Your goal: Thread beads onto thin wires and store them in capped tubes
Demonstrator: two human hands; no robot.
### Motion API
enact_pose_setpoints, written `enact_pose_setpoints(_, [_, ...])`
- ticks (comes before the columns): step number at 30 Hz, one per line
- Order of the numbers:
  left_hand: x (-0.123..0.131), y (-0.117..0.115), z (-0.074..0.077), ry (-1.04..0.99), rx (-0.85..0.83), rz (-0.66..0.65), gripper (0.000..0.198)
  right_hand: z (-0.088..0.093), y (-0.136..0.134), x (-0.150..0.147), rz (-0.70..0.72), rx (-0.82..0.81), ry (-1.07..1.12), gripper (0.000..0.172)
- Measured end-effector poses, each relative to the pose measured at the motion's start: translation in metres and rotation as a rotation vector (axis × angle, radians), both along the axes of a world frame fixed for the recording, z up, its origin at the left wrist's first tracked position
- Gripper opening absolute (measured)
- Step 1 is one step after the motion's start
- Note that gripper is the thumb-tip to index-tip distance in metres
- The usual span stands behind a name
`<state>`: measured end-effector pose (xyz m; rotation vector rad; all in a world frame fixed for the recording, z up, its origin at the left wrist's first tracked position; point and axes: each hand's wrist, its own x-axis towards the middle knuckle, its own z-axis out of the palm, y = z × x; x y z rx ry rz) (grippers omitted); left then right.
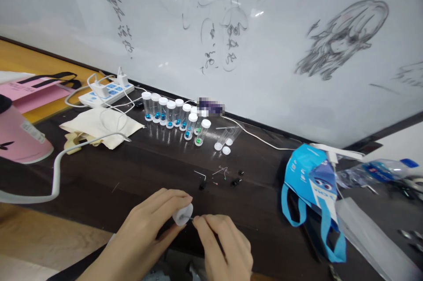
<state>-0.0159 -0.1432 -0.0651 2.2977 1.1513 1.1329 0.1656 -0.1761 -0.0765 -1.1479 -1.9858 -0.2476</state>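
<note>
My left hand [158, 212] is closed around a small white round cap [183, 215], held between thumb and fingers above the front edge of the dark table. The fingertips of my right hand [223, 241] pinch a thin metal rod [189, 218] whose tip touches the middle of the cap. The rest of the rod is hidden by my fingers. Beyond my hands lie a bent L-shaped metal wire or key [202, 175], small black parts [236, 181] and thin-leaded pieces [224, 171]. Farther back are two loose white caps [226, 150] beside clear tubes [233, 132] lying down.
Several upright clear tubes [171, 114] with white caps and blue or green pieces stand near the whiteboard [165, 43]. A power strip [107, 93], cloth pouch [102, 126] and pink cup [23, 135] are left. A blue bag [306, 170] and bottle [380, 170] are right.
</note>
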Motion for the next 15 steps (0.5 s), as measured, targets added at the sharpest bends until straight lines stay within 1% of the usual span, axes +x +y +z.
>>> enact_pose_setpoints(5, [0.000,0.000,0.000,0.003,0.001,0.016,0.028,-0.002,0.001,-0.001,-0.009,-0.012,0.040,0.021])
enact_pose_setpoints(9, [0.000,0.001,-0.004,0.017,0.008,0.054,0.028,-0.010,0.006,0.000,0.053,-0.078,0.182,0.017])
enact_pose_setpoints(12, [0.001,0.002,-0.008,0.025,0.014,0.083,0.027,-0.020,0.010,0.000,0.100,-0.204,0.350,0.015])
enact_pose_setpoints(15, [0.001,0.002,-0.010,0.029,-0.037,0.097,0.026,-0.030,0.014,-0.001,0.082,-0.389,0.534,0.016])
